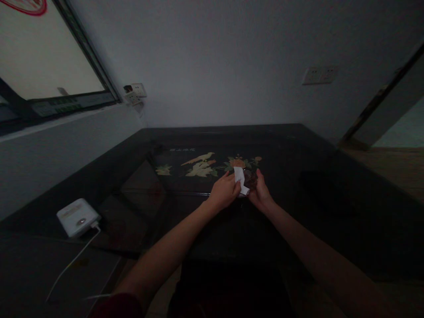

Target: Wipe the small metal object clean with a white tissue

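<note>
My left hand (pixel 224 191) is closed on a folded white paper or tissue (pixel 239 176), pinched near the thumb. The white piece lies against a dark brownish, partly shiny object (pixel 251 179) between my two hands. My right hand (pixel 262 192) is wrapped around the right side of that object, with fingers behind it and the palm facing left. In the dim light I cannot make out what kind of object it is. Both hands are just above the dark table (pixel 232 229), over its painted flower and bird picture (pixel 200 165).
At the left of the table lies a white square device (pixel 78 217) with a white cable (pixel 71 263) running toward the near edge. Wall sockets (pixel 319 75) and a plugged-in adapter (pixel 133 98) are on the wall behind. A window (pixel 56 53) is at the upper left.
</note>
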`<control>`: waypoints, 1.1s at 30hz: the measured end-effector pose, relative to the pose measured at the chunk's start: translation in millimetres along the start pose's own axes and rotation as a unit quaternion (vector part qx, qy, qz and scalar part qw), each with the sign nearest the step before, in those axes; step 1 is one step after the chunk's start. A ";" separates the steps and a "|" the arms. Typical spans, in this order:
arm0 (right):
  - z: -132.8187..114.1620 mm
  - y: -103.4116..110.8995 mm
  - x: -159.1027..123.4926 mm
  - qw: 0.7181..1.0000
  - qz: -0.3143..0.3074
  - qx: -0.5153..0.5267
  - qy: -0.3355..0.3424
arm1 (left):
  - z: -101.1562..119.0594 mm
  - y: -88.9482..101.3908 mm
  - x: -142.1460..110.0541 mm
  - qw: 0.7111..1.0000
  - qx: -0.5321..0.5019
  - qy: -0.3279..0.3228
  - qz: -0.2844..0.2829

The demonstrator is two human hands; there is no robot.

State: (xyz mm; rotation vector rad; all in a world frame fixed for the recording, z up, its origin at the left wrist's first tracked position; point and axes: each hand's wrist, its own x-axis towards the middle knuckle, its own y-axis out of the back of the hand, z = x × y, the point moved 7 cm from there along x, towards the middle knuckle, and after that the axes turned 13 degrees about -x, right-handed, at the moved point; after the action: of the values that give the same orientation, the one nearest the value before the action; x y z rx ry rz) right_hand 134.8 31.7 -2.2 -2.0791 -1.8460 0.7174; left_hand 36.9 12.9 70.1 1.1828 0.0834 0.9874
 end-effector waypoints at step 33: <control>0.1 4.0 0.2 1.000 0.007 -0.010 -0.004 | 5.3 9.8 -5.8 0.998 0.063 0.025 0.011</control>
State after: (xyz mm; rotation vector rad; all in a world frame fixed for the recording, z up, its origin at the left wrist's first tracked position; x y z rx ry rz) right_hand 138.2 31.3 -4.3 -2.1063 -1.8517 0.7153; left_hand 30.4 5.4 77.7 1.2769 0.1747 1.0441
